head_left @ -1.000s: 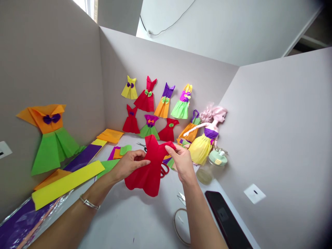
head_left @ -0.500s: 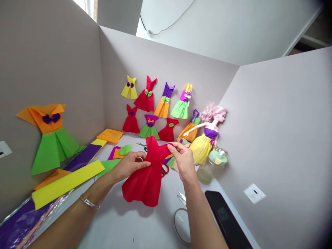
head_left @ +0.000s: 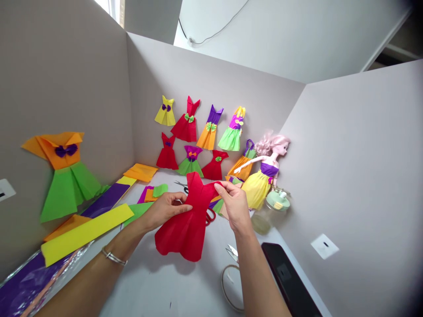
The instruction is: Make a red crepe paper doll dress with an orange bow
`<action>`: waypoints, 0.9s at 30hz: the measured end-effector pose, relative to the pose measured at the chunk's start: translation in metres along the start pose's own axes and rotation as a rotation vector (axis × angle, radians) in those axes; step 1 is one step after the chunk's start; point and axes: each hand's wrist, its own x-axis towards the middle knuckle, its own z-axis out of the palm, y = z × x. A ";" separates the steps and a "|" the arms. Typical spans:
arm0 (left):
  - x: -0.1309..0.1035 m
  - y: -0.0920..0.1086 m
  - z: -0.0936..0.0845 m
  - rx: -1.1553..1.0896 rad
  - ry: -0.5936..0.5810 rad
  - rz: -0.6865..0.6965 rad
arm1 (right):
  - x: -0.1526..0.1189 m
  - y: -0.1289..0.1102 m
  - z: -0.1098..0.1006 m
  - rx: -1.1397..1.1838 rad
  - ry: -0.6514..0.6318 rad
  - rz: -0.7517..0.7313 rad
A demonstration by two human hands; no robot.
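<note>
A red paper dress [head_left: 185, 231] is held up above the table between both hands. My left hand [head_left: 168, 209] pinches it at the waist on the left side, thumb in front. At the upper right, my right hand [head_left: 234, 204] grips the tip of its shoulder between thumb and fingers. Behind the dress, red-handled scissors [head_left: 210, 216] are partly hidden. Dark-handled scissors [head_left: 181, 185] lie farther back, mostly behind the dress top. Small blades [head_left: 232, 252] of another cutting tool show beside my right forearm.
Several finished paper dresses [head_left: 187, 123] hang on the back panel. A pink-haired doll [head_left: 264, 169] leans at the right. Yellow paper [head_left: 87, 233] and other coloured sheets lie at left. A tape roll [head_left: 224, 288] and black phone [head_left: 286, 277] lie at front right. An orange-green dress [head_left: 68, 176] is on the left panel.
The red paper dress has risen very slightly at its lower edge. Both hands keep the same grips, and everything else stays in place.
</note>
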 end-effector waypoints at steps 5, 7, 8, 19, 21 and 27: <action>0.001 0.001 0.001 -0.001 -0.003 0.004 | 0.001 -0.003 -0.001 -0.038 0.068 -0.022; 0.002 -0.001 -0.001 -0.004 0.012 0.018 | 0.001 -0.003 -0.002 -0.053 0.089 -0.043; 0.004 -0.003 -0.002 -0.008 0.028 0.023 | 0.001 -0.003 -0.002 -0.058 0.089 -0.046; 0.013 -0.013 -0.010 -0.010 0.172 0.104 | -0.007 0.010 0.020 -0.069 -0.350 0.203; 0.012 -0.012 -0.010 0.012 0.187 0.120 | -0.009 0.011 0.024 -0.083 -0.319 0.216; 0.013 -0.009 -0.009 0.105 0.269 0.185 | -0.006 0.019 0.026 -0.142 -0.219 0.149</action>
